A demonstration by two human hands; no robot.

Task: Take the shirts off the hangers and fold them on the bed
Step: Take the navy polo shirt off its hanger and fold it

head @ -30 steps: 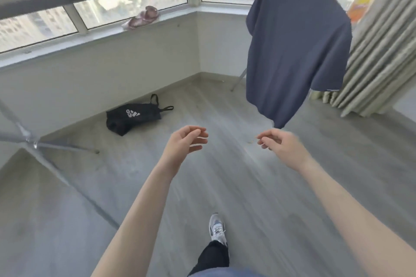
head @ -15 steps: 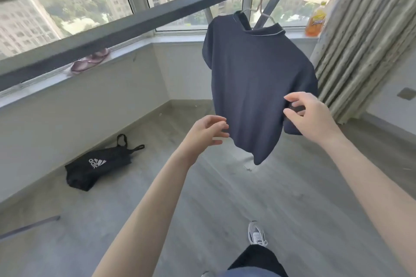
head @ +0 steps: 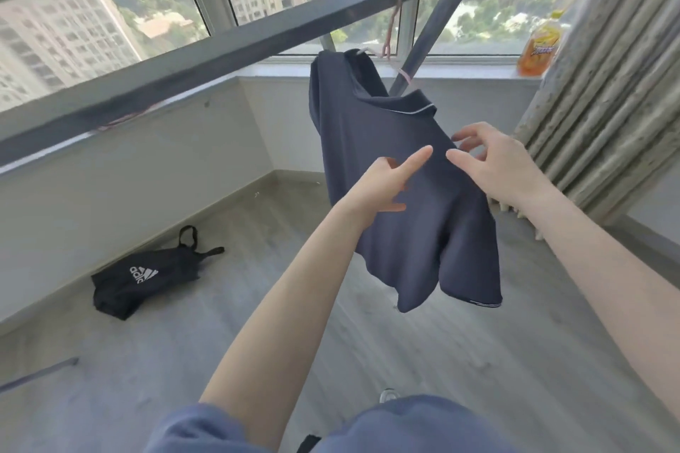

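Indoors | grey plank floor (head: 478,360) | black bag (head: 140,278) near wall (head: 128,188) | shirt (head: 353,129) hanging

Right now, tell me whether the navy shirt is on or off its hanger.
On: the navy shirt hangs from the pink hanger, hooked over the grey rail.

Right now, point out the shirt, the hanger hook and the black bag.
shirt (head: 423,250), head view, lower middle of the navy body.
hanger hook (head: 397,0), head view, pink shank under its curved top.
black bag (head: 169,267), head view, fabric right of the white logo.
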